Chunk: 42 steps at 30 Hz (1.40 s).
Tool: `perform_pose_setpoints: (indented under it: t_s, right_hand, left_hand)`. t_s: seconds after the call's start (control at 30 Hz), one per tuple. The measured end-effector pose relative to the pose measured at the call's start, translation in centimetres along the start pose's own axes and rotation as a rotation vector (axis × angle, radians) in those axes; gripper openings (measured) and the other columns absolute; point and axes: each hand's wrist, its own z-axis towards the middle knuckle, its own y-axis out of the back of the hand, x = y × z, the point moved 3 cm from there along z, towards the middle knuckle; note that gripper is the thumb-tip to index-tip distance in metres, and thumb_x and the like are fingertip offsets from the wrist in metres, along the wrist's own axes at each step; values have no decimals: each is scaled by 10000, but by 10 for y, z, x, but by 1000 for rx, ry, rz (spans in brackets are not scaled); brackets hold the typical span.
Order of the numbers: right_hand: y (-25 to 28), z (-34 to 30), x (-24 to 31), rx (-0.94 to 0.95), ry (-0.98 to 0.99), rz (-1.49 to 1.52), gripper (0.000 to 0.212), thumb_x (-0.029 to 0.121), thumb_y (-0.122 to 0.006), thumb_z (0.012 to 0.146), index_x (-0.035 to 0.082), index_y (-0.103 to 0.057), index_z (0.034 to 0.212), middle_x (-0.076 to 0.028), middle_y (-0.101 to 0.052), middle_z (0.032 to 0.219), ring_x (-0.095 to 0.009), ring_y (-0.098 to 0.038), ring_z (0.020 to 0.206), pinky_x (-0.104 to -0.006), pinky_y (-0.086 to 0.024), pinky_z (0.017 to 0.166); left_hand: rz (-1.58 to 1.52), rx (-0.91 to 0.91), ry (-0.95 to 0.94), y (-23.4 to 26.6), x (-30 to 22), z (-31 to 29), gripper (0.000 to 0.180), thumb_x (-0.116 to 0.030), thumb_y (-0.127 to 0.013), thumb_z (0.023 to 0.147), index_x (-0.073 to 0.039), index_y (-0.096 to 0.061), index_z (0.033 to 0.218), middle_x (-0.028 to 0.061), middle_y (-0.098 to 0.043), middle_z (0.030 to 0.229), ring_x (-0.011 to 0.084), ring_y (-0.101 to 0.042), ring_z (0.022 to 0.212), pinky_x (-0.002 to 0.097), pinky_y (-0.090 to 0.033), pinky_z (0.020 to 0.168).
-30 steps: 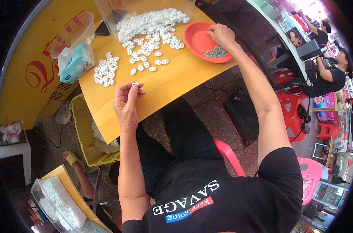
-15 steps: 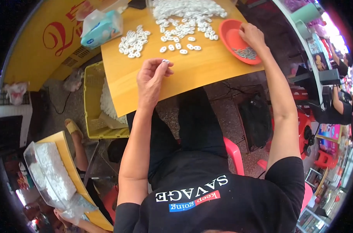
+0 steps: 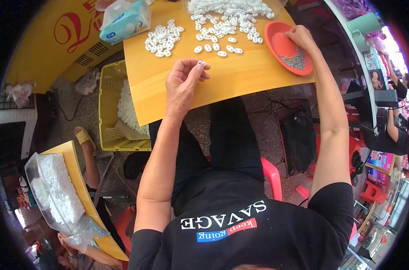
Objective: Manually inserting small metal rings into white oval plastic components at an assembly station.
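Note:
Above the front part of the yellow wooden table, my left hand pinches a small white oval piece between thumb and forefinger. My right hand reaches over the far right side of a red plastic bowl, its fingers drawn together. Whatever is between those fingertips is too small to make out. Thin grey metal pieces, perhaps screws or pins, lie heaped in the bowl's near end. White two-holed oval pieces form a cluster at the left, and several loose ones lie in the middle.
A larger heap of white ovals spills from a clear container at the back. A blue tissue pack stands at the far left corner. Left of the table is a yellow crate of white pieces. Another person's hands show at lower left.
The whole view has shifted slightly, so the table sits a little farther right and up. Both my hands stay in nearly the same places over the table and bowl.

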Motion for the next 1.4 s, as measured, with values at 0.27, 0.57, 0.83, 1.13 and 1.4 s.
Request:
perform_pose_setpoints:
  t_s: [0.27, 0.57, 0.83, 1.13, 1.4]
  right_hand:
    - [20, -40, 23, -317, 142, 273, 279, 282, -658, 825, 22, -673, 927, -131, -685, 799, -224, -673, 748, -353, -531, 695]
    - [6, -142, 151, 87, 304, 1226, 247, 130, -621, 923, -18, -652, 1118, -23, -651, 845, -63, -583, 687, -212, -498, 686]
    - [-44, -173, 217, 235, 258, 1586, 202, 162, -684, 893, -21, -653, 973, -43, -670, 865, -54, -534, 627, -197, -481, 621]
    - [-55, -177, 230, 224, 154, 1665, 250, 257, -746, 845, 18, -680, 880, 15, -633, 738, -19, -490, 569, -171, -426, 533]
    - [-56, -182, 234, 149, 256, 1555, 242, 257, -724, 867, 20, -677, 879, 9, -637, 738, -33, -496, 580, -182, -425, 535]
  left_hand:
    - [-27, -18, 5, 3, 0, -2, 145, -110, -608, 933, 5, -575, 1014, 90, -669, 903, 119, -630, 761, 239, -498, 694]
    - [-77, -54, -21, 3, 0, 1, 137, -109, -623, 925, 13, -592, 981, 78, -662, 867, 115, -622, 728, 241, -496, 672]
    - [-112, -13, -1, 2, 0, 0, 176, -132, -644, 920, 15, -601, 1005, 65, -663, 857, 104, -616, 727, 221, -489, 666]
    - [-73, 9, -8, 1, -1, -1, 204, -156, -648, 920, 22, -599, 1007, 59, -657, 861, 100, -617, 741, 220, -496, 679]
    - [-59, -11, 3, 2, -1, -2, 179, -133, -648, 917, 20, -600, 999, 64, -656, 868, 110, -611, 744, 232, -483, 679]
